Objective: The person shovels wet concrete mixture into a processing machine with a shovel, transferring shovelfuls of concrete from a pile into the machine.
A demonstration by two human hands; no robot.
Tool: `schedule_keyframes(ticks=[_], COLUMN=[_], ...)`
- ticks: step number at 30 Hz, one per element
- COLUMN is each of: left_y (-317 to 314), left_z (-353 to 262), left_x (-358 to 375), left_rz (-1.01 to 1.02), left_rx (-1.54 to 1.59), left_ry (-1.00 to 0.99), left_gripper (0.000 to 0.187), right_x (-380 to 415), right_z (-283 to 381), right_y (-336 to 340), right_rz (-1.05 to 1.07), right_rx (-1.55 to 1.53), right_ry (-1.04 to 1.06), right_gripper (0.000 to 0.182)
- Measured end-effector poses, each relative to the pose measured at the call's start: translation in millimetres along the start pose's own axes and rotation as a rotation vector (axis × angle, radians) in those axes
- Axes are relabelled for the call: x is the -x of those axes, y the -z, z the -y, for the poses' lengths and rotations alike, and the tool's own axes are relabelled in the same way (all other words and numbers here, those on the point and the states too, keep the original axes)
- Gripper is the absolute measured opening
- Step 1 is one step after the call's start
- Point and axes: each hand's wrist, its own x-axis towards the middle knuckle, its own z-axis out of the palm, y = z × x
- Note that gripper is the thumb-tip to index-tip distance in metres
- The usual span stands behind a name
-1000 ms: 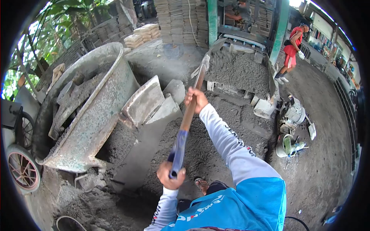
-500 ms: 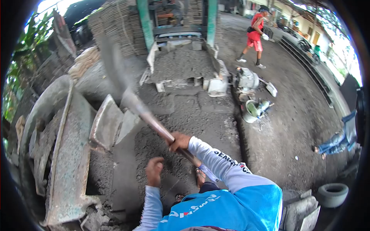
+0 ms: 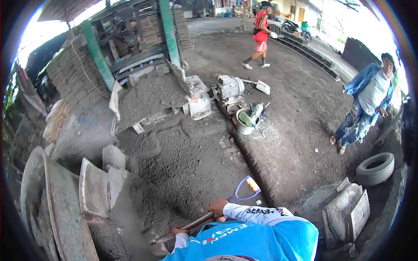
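Note:
A shovel (image 3: 196, 222) with a wooden shaft lies slantwise low in the view, its blue and orange D-handle (image 3: 246, 188) at the upper right. My right hand (image 3: 218, 207) is wrapped round the shaft below the handle. Farther down toward the blade, my left hand (image 3: 179, 231) closes on the same shaft, partly hidden by my sleeve. The blade (image 3: 159, 248) is low at the left, over dark ground material. Dark, crumbly mix (image 3: 174, 174) spreads in front of me.
A machine bed (image 3: 150, 98) heaped with grey mix stands ahead, beside a motor (image 3: 230, 87) and a bucket (image 3: 245, 126). Metal troughs (image 3: 65, 209) line the left. A person in denim (image 3: 370, 98) stands right, near a tyre (image 3: 375, 168); a person in red (image 3: 261, 35) is farther back.
The shovel has swung down from its raised position, and my left hand has taken hold of its shaft. My view has turned right. The person in denim now shows almost fully.

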Motion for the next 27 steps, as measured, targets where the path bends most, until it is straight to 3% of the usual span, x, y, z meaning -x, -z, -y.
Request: schedule_keyframes(ticks=[4, 5, 9, 12, 16, 17, 19, 20, 22, 24, 26, 27], left_y=[14, 11, -20, -57, -129, -149, -189, -209, -246, -280, -311, -325], left_z=[-2, -5, -27, -25, 11, 23, 36, 52, 72, 88, 102, 110], left_x=[-38, -44, -55, -50, -39, -34, -23, 20, 90, 125, 174, 195], left_rz=[-0.046, -0.028, 0.014, 0.067, 0.238, 0.179, 0.309, 0.357, 0.424, 0.539, 0.694, 0.758], left_rx=[-0.085, -0.110, -0.186, -0.212, -0.226, -0.277, -0.303, -0.400, -0.472, -0.453, -0.477, -0.511], left_ry=[0.030, 0.020, 0.027, -0.002, -0.093, -0.202, -0.018, -0.116, -0.128, -0.099, -0.053, -0.130], left_gripper=[0.027, 0.026, 0.027, 0.029, 0.033, 0.039, 0.049, 0.052, 0.041, 0.034, 0.033, 0.032], right_x=[1, 0, 69, 100, 124, 137, 157, 166, 179, 192, 203, 201], right_z=[-26, -36, -50, -99, -168, -171, -172, -174, -194, -216, -177, -180], right_y=[8, 13, 133, 148, 83, 74, 49, 31, -36, -113, -74, -87], right_rz=[-0.057, -0.210, -0.525, -0.667, -0.849, -0.889, -0.917, -0.906, -0.878, -0.878, -0.791, -0.915], right_rx=[-0.117, -0.020, 0.158, 0.068, -0.269, -0.342, -0.477, -0.531, -0.550, -0.709, -1.314, -1.461], right_ry=[0.049, 0.013, -0.304, -0.534, -0.721, -0.764, -0.917, -1.029, -1.198, -1.214, -1.408, -1.396], right_gripper=[0.039, 0.041, 0.043, 0.046, 0.048, 0.045, 0.042, 0.042, 0.042, 0.031, 0.020, 0.019])
